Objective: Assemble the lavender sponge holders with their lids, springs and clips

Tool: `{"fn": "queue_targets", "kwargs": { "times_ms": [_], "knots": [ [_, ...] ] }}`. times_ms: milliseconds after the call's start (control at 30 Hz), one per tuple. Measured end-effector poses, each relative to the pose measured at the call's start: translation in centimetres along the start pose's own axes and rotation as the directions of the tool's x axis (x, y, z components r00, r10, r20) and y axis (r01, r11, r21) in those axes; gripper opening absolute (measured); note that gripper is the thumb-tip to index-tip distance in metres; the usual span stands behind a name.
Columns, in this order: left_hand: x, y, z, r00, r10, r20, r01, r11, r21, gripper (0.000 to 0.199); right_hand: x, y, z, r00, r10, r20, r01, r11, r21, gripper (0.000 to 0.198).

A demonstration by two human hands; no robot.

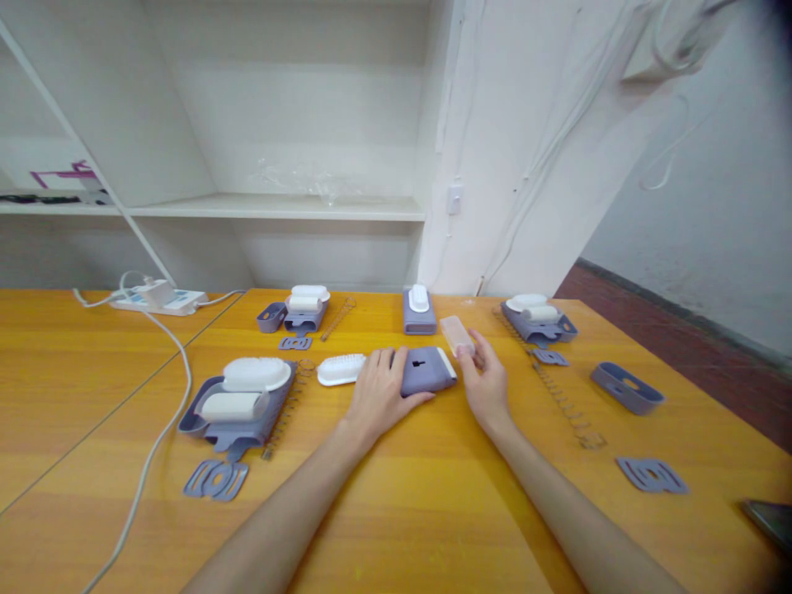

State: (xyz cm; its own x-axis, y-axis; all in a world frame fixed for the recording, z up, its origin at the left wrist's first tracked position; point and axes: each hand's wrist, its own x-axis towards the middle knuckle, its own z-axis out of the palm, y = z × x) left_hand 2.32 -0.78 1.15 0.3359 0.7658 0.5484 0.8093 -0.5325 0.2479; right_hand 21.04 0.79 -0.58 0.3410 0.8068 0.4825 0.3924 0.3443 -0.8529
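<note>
Jutting from right-hand fingertips (478, 340) (far end free), a translucent piece (454, 332).

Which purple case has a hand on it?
The middle case with the dark slot, left hand on its left end; no hand touches the others.

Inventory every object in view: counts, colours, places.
Housings: 5, purple, centre, left, back
Brushes: 5, white, centre, left, back
Rollers: 3, white, left, back
Caps: 4, purple, left, back, right
Plates: 4, purple, left, back, right
Springs: 3+, metallic, left, back, right
Box: 1, translucent, centre
Power strip: 1, white, back left
Cables: several, white, left, wall
Fittings: 2, pale, wall
Shelving: 1, white, back
Wrap: some, clear, shelving
Unclear item: 1, magenta, shelving
Table: 1, orange, foreground
Edge item: 1, black, right
Left hand: 1, on housing
Right hand: 1, holding box
</note>
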Motion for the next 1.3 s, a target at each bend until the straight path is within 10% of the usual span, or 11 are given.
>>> {"fn": "queue_targets", "kwargs": {
  "times_ms": [1300],
  "knots": [
    [0.1, -0.5, -0.2, 0.974, -0.065, -0.215, 0.046, 0.995, -0.091, 0.073, -1.1, -1.5, -0.2, 0.969, -0.092, 0.228, 0.059, 0.987, 0.148, 0.040]
  ]
}}
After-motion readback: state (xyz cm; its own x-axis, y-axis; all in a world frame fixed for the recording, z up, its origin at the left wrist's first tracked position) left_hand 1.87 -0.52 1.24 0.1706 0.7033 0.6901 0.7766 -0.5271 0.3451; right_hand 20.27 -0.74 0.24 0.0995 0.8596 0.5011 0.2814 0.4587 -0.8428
